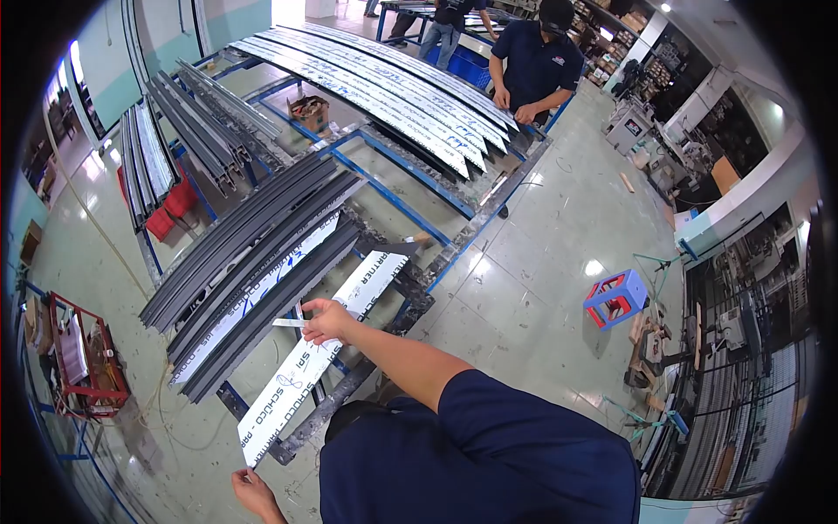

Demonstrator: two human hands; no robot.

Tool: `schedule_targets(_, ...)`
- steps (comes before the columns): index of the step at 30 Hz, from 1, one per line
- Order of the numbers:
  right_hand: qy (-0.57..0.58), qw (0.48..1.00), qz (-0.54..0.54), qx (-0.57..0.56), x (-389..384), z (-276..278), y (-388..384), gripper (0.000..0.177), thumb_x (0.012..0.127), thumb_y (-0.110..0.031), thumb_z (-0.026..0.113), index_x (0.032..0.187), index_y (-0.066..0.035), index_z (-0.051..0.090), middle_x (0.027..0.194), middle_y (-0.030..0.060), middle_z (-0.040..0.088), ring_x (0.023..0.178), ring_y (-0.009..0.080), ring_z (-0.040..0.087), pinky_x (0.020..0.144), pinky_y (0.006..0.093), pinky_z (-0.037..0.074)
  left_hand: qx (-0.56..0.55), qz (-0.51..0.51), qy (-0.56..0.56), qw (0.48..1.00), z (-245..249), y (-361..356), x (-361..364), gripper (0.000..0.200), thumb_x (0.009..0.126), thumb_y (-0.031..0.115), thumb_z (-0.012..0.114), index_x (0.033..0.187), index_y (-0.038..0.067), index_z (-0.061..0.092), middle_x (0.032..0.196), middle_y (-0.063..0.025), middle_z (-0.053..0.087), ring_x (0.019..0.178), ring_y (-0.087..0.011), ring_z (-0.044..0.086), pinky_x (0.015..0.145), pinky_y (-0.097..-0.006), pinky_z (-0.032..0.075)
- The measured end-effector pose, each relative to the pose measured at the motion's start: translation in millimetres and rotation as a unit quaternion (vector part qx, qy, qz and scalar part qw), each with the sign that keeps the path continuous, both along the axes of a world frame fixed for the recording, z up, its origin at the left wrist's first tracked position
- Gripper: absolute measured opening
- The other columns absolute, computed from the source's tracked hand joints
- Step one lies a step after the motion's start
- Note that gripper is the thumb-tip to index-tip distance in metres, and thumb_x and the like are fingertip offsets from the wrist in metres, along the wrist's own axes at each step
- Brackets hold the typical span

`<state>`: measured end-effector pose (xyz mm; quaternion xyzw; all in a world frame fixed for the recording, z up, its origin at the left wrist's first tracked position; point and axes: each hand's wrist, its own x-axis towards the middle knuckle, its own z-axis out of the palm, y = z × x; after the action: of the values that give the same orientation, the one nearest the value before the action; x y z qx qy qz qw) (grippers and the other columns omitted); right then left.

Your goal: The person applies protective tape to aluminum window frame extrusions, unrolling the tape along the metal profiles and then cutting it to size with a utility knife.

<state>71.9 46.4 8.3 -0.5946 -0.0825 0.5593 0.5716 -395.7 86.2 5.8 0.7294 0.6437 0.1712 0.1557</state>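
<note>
A long profile [301, 371] covered in white printed film lies across the near end of the blue-framed rack, with angled ends. My left hand [255, 496] is at its lower tip, finger and thumb closed on the corner. Over the middle of the same profile is my right hand [326, 321], its fingers closed on a short, thin white strip [289, 323]; what the strip is I cannot make out. Dark grey profiles [253, 236] lie side by side just beyond, one of them with white film [262, 293] on top.
Long film-covered profiles [375, 83] rest on the blue rack [393, 162] farther back, where a co-worker [537, 65] stands with both hands at their ends. More profiles [196, 118] lie at left. A purple-and-red stool [616, 299] stands on the floor to the right; a red cart [87, 358] stands left.
</note>
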Motion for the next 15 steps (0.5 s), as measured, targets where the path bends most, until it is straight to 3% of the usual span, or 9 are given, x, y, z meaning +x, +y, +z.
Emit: schedule_targets(15,-0.005,1.0,0.004,-0.004,1.9,-1.7,0.6,0.051,0.089,0.002,0.065,0.137,-0.007,0.049,0.095,0.0176,0.071,0.076,0.0227,0.073,0.058,0.0302,0.06,-0.007,0.011,0.041,0.999,0.2,-3.0,3.6,0.021,0.09,0.018,0.065,0.093,-0.001,0.06,0.088,-0.0188,0.065,0.078,-0.0346,0.062,0.073,-0.0436,0.049)
